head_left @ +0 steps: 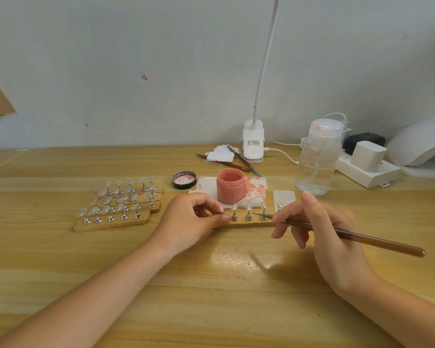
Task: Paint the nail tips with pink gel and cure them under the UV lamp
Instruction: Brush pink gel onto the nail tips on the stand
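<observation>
Fingers of the left hand [191,219] curl over the near end of a wooden holder strip [249,223], hiding what they pinch there; 4 clear nail tips [248,207] stand on it, the rightmost partly behind the right hand [322,237], which grips a brown brush [349,233]. The open pink gel jar [230,185] sits just behind on stained paper. The UV lamp [419,141] is cut off at the right edge. Print on the clip lamp [253,143] label is unreadable.
</observation>
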